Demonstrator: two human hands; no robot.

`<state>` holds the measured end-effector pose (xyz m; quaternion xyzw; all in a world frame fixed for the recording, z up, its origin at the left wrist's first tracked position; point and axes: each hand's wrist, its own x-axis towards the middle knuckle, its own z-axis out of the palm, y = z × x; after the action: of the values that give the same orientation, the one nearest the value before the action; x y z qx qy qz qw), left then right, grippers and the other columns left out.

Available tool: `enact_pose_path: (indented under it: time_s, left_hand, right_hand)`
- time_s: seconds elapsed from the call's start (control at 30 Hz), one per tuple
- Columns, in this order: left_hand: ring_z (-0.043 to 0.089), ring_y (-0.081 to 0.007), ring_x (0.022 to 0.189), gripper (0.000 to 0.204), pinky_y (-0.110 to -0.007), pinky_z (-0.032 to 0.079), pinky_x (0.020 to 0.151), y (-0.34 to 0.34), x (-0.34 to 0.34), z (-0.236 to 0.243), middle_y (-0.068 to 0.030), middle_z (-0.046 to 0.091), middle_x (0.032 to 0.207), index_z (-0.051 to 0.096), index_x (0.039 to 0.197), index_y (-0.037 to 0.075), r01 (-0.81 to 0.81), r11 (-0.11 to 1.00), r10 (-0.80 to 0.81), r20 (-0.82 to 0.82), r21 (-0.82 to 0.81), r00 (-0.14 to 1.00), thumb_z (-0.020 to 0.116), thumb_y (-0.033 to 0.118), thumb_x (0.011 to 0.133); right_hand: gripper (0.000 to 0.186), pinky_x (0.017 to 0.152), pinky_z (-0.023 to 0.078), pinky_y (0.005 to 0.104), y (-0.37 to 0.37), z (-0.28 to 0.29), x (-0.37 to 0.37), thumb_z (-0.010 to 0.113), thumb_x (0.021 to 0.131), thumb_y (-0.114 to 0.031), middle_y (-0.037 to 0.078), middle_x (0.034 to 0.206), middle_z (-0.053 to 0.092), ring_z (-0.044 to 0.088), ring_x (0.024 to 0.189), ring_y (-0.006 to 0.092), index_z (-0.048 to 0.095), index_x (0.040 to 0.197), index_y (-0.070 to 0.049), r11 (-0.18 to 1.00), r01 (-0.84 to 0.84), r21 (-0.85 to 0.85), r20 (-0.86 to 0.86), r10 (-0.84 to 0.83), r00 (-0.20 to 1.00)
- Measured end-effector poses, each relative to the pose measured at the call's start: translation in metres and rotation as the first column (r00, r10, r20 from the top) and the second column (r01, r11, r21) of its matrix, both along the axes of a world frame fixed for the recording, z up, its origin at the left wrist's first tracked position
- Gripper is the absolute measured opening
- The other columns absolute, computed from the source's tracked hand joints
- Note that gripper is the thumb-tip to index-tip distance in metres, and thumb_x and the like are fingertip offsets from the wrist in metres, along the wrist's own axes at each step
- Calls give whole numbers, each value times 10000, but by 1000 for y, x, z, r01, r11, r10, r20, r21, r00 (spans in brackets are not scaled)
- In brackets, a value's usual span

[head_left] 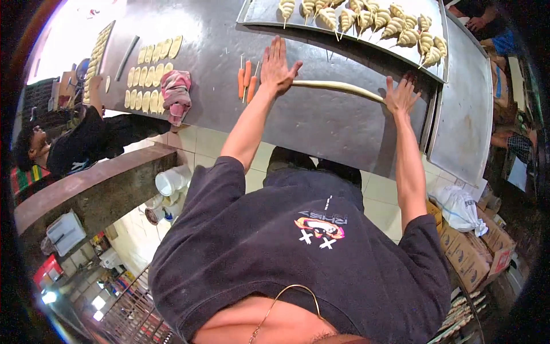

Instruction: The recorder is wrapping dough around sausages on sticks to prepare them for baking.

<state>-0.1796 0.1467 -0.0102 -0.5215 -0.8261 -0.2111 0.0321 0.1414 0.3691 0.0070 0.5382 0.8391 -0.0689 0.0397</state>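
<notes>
A long thin rope of dough (338, 86) stretches across the metal table between my hands. My left hand (278, 69) lies flat with fingers stretched out, its palm over the rope's left end. On the right end rests my right hand (403, 94), fingers spread. Several orange sausages on sticks (247, 77) lie just left of my left hand. Beyond my hands, a metal tray (263, 22) holds many sausages wrapped in spiralled dough (394, 26) on sticks.
Rows of flat dough ovals (146, 74), a crumpled pink cloth (176, 94) and a grey bar (126, 58) lie to the left. A co-worker in black (74, 140) reaches toward a filled tray (98, 54). Another metal tray (461, 114) sits right. Cardboard boxes (467, 255) stand low right.
</notes>
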Motion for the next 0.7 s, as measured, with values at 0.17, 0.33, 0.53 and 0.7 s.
enact_pose_path:
  time_s: [0.17, 0.33, 0.53, 0.7]
  left_hand:
    - [100, -429, 1474, 914, -551, 98, 1183, -76, 69, 10, -273, 111, 1586, 199, 1537, 33, 51, 982, -49, 16, -181, 999, 450, 646, 907]
    - [129, -486, 1447, 850, -601, 110, 1158, -149, 122, 32, -259, 155, 1582, 261, 1540, 135, 22, 983, -17, 30, -183, 999, 533, 599, 882]
    - [367, -346, 1349, 659, -555, 261, 1065, -92, 49, 47, -174, 423, 1451, 432, 1436, 138, -375, 926, 360, -191, -50, 913, 672, 306, 845]
    - [594, -301, 1047, 222, -453, 437, 897, -55, -21, 44, -105, 649, 1076, 710, 961, 80, -326, 863, 246, -241, -387, 939, 678, 255, 828]
  right_hand:
    - [930, 1175, 82, 573, -80, -29, 56, 362, 924, -683, 238, 1568, 242, 190, 1475, 353, 262, 1493, 46, 949, -151, 278, -157, 200, 967]
    - [926, 1166, 68, 596, -182, -1, 96, 360, 899, -733, 187, 1614, 131, 90, 1481, 423, 230, 1544, -81, 967, -181, 181, -145, 208, 967]
    - [854, 1140, 29, 646, -172, 7, 75, 395, 908, -710, 137, 1636, 54, 7, 1489, 419, 212, 1563, -193, 986, -71, 152, -271, 111, 956]
    - [699, 1137, 96, 635, -146, 34, 11, 546, 917, -565, 165, 1614, 140, 104, 1476, 412, 399, 1484, -183, 960, -130, 249, -466, 236, 853]
